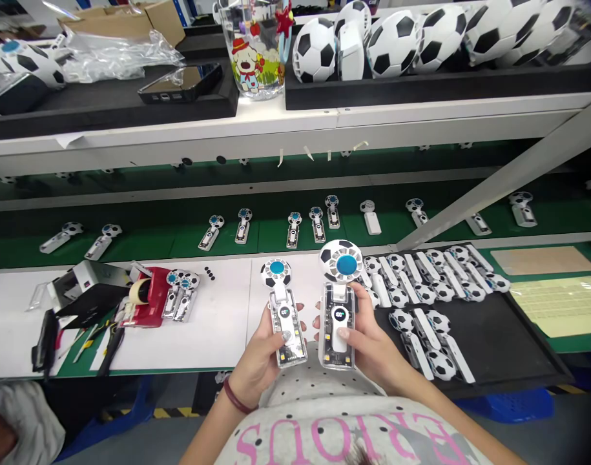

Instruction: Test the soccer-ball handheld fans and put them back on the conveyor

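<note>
My left hand point(260, 354) is closed round a handheld fan point(280, 297) with a soccer-ball head, a blue round centre and a clear body. Its thumb presses on the white front panel, below a small lit display. A second, similar handheld fan point(340, 290) is in my right hand point(371, 342), thumb on its panel; the display there appears to read 100. Both fans stand side by side, heads away from me, a small gap between them. To the right, a black tray point(513, 342) bears several fans with soccer-ball heads laid in rows.
Several more fans lie along the green conveyor belt point(266, 236). At the left are a red tape dispenser point(152, 297), two fans beside it, and hand tools. Overhead, a shelf point(179, 139) carries soccer-ball fans and a clear cup point(254, 58). A slanted post point(493, 174) crosses at right. Another person's sleeve point(24, 420) shows lower left.
</note>
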`<state>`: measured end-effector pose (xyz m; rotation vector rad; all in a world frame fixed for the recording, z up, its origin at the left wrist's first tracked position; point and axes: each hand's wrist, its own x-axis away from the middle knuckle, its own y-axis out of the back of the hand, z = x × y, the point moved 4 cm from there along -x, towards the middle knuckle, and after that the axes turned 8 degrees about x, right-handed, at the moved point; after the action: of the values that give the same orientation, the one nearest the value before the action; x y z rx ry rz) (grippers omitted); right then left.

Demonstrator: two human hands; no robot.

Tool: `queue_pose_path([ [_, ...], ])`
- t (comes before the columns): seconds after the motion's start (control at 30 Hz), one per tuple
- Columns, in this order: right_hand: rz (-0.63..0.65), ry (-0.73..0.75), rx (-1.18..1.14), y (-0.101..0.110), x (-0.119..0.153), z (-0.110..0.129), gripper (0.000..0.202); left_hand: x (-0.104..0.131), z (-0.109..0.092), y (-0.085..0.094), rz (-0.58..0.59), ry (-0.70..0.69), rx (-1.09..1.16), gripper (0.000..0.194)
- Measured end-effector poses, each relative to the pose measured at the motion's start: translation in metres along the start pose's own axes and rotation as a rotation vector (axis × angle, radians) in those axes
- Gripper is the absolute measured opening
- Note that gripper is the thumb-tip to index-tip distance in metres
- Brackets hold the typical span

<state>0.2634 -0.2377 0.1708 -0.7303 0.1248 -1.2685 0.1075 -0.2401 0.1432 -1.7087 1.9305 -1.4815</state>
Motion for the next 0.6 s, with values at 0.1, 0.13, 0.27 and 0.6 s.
queue_pose_path([
  [0.1,0.062,-0.008,0.055,-0.0023,0.0008,0.0014,0.076,0.0007,0.0022,-0.0015,-0.019,0.017,0.013,0.051],
  [0.13,0.069,-0.016,0.073,-0.0022,0.0008,0.0008,0.076,0.0008,0.0022,-0.0020,-0.026,0.017,0.020,0.051],
  [0.27,0.070,-0.039,0.097,-0.0004,0.0005,-0.0034,0.077,0.0008,-0.0002,-0.0029,-0.027,0.018,0.025,0.051],
  [0.6,0.050,-0.046,0.103,0.0023,-0.0022,-0.0040,0.082,0.0000,-0.0021,-0.0036,-0.012,0.033,0.026,0.050],
])
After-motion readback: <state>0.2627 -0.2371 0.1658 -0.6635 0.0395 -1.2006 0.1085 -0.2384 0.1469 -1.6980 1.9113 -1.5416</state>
